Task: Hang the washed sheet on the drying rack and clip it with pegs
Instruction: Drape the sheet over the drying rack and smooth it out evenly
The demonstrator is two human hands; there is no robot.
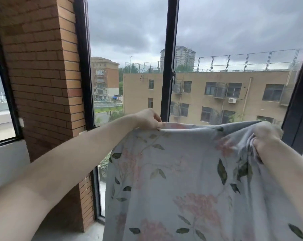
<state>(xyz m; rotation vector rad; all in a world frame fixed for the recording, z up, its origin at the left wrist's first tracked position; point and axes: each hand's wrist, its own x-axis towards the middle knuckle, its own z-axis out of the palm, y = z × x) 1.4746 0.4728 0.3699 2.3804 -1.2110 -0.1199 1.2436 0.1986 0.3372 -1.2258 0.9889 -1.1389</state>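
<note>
Nearest the camera, two bare forearms reach forward and upward. Between them hangs a pale grey-blue cotton sheet printed with pink blossoms and dark green leaves (182, 171), held up in the air in front of the window; its lower part runs out of view at the bottom edge.

The left hand (147, 120) pinches the sheet's top edge between thumb and curled fingers, at the left end of the raised hem. The right hand (267, 136) is closed in a fist around a bunched gather of the same fabric, at the right end. The hem between the two hands sags slightly and is folded over, showing a plain grey underside near the right hand.

Behind the left forearm stands a red-brown brick pillar (43, 75) running floor to ceiling. Beside it, a black metal window frame (169, 58) divides the glazing into tall panes.

Beyond the glass: a beige multi-storey building (216, 87) with a fenced roof, a taller tower behind it, and heavy grey cloud.
</note>
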